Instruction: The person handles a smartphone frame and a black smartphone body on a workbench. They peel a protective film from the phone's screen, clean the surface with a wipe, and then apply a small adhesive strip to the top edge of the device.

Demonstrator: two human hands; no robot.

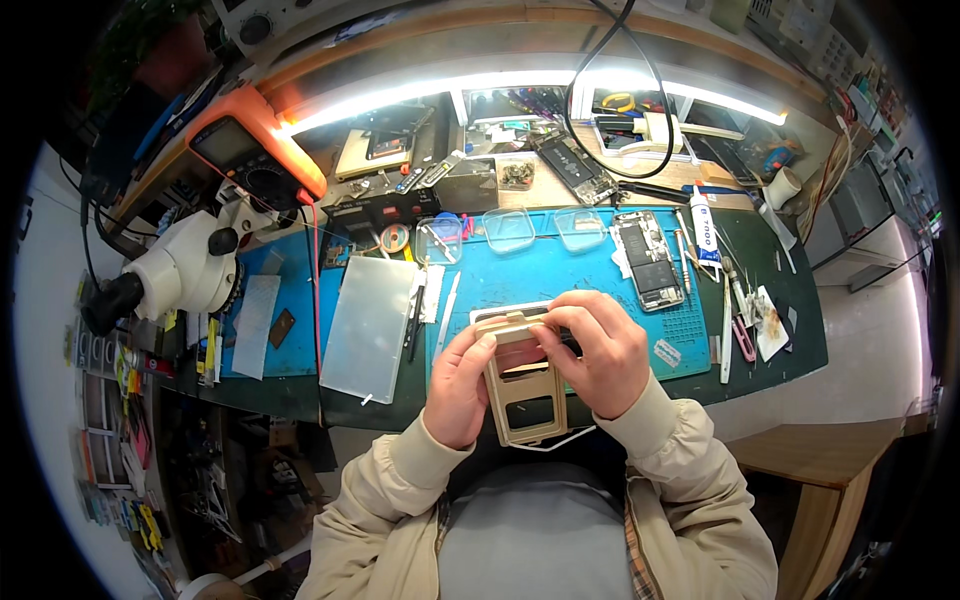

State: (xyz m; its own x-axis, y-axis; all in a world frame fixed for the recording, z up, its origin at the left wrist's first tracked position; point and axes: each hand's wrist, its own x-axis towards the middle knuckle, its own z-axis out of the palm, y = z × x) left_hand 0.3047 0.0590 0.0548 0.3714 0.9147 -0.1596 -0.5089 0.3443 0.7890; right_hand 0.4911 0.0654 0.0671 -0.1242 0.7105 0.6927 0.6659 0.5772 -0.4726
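Both hands hold a beige rectangular fixture or frame with cut-out openings over the mat's front edge. My left hand grips its left side with the thumb near the top. My right hand has curled fingers at the upper right corner, on a thin beige strip or plate across the top. A white-edged piece shows behind the fixture; whether it is separate I cannot tell. Beyond my right hand an opened phone lies on the blue mat, near a small screwdriver.
A white microscope and orange multimeter stand at left, beside a frosted sheet. Clear plastic boxes line the mat's back. A glue tube, tweezers and tools lie at right. A lit shelf holds parts, with a black cable looping down.
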